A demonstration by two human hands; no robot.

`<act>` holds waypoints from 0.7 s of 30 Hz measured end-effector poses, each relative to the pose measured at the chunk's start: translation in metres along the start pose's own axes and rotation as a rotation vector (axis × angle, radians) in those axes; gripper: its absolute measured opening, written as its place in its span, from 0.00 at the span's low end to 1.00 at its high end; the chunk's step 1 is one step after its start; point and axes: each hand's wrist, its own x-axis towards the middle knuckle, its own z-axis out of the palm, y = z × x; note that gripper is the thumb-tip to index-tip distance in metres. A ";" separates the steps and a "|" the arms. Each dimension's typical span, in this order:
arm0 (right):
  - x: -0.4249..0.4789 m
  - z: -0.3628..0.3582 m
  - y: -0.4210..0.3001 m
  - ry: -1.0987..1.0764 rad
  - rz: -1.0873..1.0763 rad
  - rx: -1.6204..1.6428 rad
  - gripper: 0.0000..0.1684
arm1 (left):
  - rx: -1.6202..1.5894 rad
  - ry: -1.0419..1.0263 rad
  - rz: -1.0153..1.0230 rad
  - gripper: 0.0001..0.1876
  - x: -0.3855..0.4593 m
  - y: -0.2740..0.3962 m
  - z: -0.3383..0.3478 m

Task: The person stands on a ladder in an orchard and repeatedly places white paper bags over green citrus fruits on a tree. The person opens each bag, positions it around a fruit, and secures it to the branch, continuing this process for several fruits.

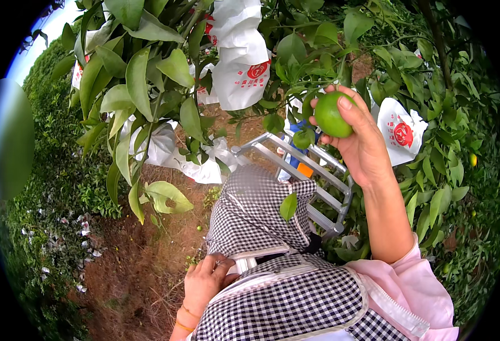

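Observation:
My right hand (356, 132) is raised among the branches, its fingers and thumb around a green citrus fruit (334, 114) that hangs from a twig. Low at my waist, my left hand (209, 277) rests at the pocket of a black-and-white checked apron (275, 298); its fingertips touch white paper (245, 265) in the pocket opening, and whether they grip it is hard to tell. A smaller green fruit (302, 140) hangs just below the held one. White paper fruit bags (241, 81) with red print hang left of my right hand, and another paper bag (399, 132) is right of it.
An aluminium ladder (318, 179) stands in front of me, partly behind the apron. Beyond its rungs, blue clothing of another person (294, 128) shows in part. Leafy branches (139, 85) hang close at the upper left. Reddish soil (126, 264) lies below, with more bagged trees beyond.

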 end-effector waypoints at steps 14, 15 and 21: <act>-0.003 -0.003 0.001 0.026 0.000 -0.016 0.27 | -0.249 0.162 -0.017 0.08 -0.019 0.001 -0.005; -0.003 -0.005 -0.001 0.024 0.002 -0.022 0.27 | -0.366 0.088 -0.057 0.07 -0.016 -0.003 -0.013; -0.004 -0.007 -0.005 -0.010 0.044 -0.036 0.28 | -0.861 -0.198 -0.179 0.05 -0.009 0.006 -0.066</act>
